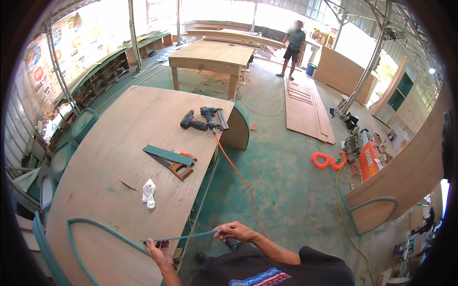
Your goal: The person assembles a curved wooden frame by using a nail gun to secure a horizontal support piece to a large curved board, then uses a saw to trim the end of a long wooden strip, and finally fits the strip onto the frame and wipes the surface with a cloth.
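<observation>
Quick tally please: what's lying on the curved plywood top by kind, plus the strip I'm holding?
Power tools: 2, drill, nail gun
Handsaw: 1
Green flat piece: 1
White rag: 1
Green strip, between left hand and right hand: 1
Total: 6

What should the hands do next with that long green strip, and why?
Probably lay it down onto the plywood tabletop. The green strip stretches in the air between the left hand and right hand, past the table edge, while its far end already curves across the board.
</observation>
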`<state>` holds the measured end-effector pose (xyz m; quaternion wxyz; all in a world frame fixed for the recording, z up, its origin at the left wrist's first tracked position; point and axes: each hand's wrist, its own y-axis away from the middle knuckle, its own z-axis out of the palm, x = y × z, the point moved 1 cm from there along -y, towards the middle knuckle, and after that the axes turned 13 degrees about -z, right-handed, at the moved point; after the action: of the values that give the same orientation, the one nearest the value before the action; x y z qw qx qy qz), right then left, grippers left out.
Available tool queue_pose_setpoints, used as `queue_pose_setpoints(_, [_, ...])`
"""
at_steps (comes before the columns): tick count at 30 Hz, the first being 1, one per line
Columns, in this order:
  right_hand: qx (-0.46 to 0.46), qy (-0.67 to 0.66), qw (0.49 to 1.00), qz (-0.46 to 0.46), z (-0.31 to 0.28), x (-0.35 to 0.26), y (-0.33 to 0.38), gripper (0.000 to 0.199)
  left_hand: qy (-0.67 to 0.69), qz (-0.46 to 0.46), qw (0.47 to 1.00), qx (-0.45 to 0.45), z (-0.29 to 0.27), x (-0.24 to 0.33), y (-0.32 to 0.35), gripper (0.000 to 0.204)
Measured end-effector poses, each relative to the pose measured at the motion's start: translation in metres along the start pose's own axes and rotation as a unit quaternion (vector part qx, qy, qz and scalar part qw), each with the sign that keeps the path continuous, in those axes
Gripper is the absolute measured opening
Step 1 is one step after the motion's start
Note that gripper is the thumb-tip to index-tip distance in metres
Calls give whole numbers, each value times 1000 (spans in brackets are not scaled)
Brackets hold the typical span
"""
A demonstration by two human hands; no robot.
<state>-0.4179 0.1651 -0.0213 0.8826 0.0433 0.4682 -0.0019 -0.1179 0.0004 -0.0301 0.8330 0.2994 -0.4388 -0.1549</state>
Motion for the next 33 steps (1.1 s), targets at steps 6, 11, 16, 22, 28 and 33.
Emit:
queue_pose_setpoints(6, [20, -44, 999, -9, 3, -4, -3, 40, 19, -6, 1000, 2, 2, 2, 3, 75])
queue_pose_setpoints(11, [5, 10, 1000, -6, 1, -2, 5, 41, -48, -13, 999, -17, 6, 11, 15, 66])
queue_pose_setpoints(16, [21, 23, 998, -47, 2, 6, 11, 43, -46, -15, 997, -54, 4, 3, -1, 66])
queue_pose_setpoints(22, [106, 37, 990, -82, 15, -13, 10, 45, -28, -33, 998, -36, 7, -9, -5, 65])
queue_pose_setpoints(28, [138, 66, 984, -93, 11, -9, 12, 46, -56, -21, 997, -42, 9, -8, -5, 65])
queue_pose_setpoints(33, [161, 34, 983, -84, 11, -8, 16, 46, -64, -16, 997, -29, 15, -8, -1, 70])
